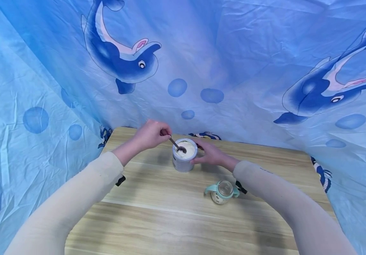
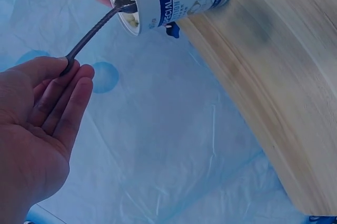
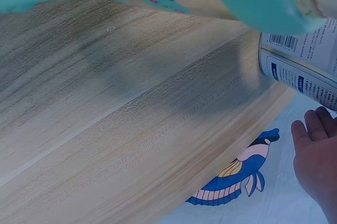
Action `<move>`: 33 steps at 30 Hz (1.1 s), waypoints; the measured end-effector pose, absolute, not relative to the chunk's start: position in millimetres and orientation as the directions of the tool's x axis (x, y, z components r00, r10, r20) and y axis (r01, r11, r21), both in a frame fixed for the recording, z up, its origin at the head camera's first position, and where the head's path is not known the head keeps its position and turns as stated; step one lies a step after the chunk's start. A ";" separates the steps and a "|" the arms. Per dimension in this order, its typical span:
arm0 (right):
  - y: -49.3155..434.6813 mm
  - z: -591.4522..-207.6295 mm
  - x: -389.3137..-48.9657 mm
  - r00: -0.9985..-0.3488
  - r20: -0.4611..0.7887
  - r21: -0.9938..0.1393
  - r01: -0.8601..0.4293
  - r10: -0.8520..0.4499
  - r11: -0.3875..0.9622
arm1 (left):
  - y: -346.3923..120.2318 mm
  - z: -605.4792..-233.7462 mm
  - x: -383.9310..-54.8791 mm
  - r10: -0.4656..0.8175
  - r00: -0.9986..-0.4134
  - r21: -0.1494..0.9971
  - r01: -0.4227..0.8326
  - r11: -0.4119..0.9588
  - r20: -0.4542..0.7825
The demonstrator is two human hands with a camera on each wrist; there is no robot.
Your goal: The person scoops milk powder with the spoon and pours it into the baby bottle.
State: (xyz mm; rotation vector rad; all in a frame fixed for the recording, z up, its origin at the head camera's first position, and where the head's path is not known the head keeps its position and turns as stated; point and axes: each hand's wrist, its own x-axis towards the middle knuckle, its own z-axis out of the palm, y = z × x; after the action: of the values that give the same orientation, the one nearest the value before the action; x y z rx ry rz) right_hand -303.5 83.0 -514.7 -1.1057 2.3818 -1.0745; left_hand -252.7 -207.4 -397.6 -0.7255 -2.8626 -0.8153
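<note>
Near the far edge of the table stands an open can (image 1: 183,165) with white powder (image 1: 188,146) inside. My left hand (image 1: 152,134) pinches a dark spoon (image 1: 173,142) by the end of its handle. The spoon's bowl (image 2: 125,4) is at the can's mouth, over the powder. On the can's right side is my right hand (image 1: 212,153), its thumb at the front and its fingers around the back. In the right wrist view, that hand's fingers (image 3: 315,126) show close beside the printed can wall (image 3: 303,74).
A small clear bottle (image 1: 220,195) with mint-green handles stands nearer me, beside the right forearm. The wooden table (image 1: 157,219) ends just behind the can. A blue sheet (image 1: 246,63) with cartoon dolphins hangs behind and at the sides.
</note>
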 end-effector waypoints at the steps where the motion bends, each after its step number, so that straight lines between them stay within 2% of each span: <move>1: 82.9 -514.8 -303.4 -0.658 0.036 -0.738 -0.525 -0.752 0.424 | -207.1 -397.5 -252.5 0.420 -0.886 0.487 0.459 0.743 0.195; 18: 82.9 -514.0 -302.6 -0.680 -0.001 -0.729 -0.501 -0.733 0.466 | -220.1 -412.6 -261.6 0.367 -0.926 0.662 0.331 0.672 0.089; 26: 83.0 -514.1 -302.9 -0.682 -0.017 -0.730 -0.491 -0.731 0.476 | -225.6 -417.7 -265.4 0.306 -0.949 0.783 0.137 0.606 -0.071; 33: 83.2 -514.4 -302.5 -0.687 -0.015 -0.731 -0.489 -0.726 0.477 | -225.1 -423.1 -265.6 0.252 -0.954 0.858 -0.012 0.513 -0.164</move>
State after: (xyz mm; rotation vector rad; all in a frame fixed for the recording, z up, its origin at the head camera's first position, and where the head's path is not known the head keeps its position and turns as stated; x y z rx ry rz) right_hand -302.5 83.2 -514.4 -1.0267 2.4052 -1.0356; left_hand -265.6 -225.1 -423.1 -0.2410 -2.9595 -1.6826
